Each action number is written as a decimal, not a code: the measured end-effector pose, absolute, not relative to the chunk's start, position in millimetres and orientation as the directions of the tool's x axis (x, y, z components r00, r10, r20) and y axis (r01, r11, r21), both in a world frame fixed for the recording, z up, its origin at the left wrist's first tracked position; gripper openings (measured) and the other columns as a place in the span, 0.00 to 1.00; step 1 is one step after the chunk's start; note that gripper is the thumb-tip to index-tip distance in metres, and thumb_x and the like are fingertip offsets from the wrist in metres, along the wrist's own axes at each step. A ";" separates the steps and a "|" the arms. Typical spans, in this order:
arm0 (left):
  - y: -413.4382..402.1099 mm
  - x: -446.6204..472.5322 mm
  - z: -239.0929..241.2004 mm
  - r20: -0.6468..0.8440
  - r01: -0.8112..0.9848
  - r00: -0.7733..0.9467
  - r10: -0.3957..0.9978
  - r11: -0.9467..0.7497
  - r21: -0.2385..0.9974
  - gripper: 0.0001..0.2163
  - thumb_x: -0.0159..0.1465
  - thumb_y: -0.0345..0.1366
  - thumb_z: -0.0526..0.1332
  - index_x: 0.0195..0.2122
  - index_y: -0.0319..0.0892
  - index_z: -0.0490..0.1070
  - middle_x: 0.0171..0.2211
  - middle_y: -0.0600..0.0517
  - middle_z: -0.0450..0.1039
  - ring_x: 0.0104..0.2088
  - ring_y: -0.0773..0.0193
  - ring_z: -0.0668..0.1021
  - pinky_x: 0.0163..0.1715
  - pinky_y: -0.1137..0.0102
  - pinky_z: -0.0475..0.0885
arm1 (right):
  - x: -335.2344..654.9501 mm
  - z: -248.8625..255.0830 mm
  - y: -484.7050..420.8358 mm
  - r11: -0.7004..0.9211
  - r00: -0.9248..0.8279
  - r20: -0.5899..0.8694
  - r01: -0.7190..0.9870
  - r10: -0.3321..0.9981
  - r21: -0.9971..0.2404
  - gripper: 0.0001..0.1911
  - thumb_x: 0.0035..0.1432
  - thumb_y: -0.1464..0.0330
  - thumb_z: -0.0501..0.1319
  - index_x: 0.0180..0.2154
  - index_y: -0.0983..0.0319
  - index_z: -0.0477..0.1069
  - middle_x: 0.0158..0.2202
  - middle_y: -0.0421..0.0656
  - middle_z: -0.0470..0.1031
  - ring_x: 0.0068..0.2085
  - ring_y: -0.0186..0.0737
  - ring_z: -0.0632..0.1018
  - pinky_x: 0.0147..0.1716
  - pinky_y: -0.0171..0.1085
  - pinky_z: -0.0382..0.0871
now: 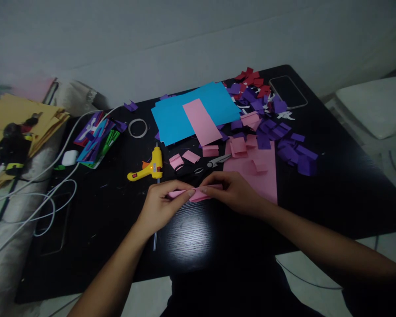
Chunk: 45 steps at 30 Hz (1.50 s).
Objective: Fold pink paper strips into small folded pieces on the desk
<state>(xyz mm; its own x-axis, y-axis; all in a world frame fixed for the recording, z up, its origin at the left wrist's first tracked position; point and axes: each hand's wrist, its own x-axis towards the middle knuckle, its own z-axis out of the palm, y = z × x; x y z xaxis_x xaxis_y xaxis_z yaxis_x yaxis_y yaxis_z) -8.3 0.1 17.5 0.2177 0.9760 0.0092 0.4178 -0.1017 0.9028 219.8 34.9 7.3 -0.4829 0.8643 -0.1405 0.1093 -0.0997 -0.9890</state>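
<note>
Our left hand (160, 203) pinches 1 end of a folded pink strip (201, 197), its thumb along the near side and its fingers curled behind. Our right hand (232, 191) pinches the same strip from the other side, so the 2 thumb tips come close together near its middle. We hold the strip near the front of the black table (112, 251); whether it touches the surface, we cannot tell.

Just beyond our hands lie the scissors (216, 162), partly lost against the dark top, with small pink pieces (210, 151) around them. To the left, a yellow glue gun (148, 169) lies on its side with a small orange light showing, and a clear glue stick (155, 240) runs from its rear end, passing beneath our left hand.

Beside our right hand is a larger pink sheet (265, 176), with more pink pieces on its upper part. Farther back, 1 pink rectangle (203, 123) rests across blue sheets (170, 119). Purple pieces (297, 156) and red pieces (251, 80) crowd the right side, near a phone (288, 91). A tape roll (137, 128) lies flat behind the glue gun.
</note>
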 end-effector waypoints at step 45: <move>9.7 9.3 -18.3 -0.075 -0.083 0.134 0.988 0.086 0.993 0.16 0.60 0.46 0.72 0.37 0.38 0.72 0.23 0.57 0.72 0.21 0.70 0.76 0.21 0.74 0.79 | 202.1 -18.6 47.6 -0.245 -0.396 -0.188 -0.099 0.899 -0.964 0.17 0.44 0.58 0.78 0.32 0.60 0.79 0.32 0.40 0.81 0.33 0.39 0.80 0.38 0.40 0.76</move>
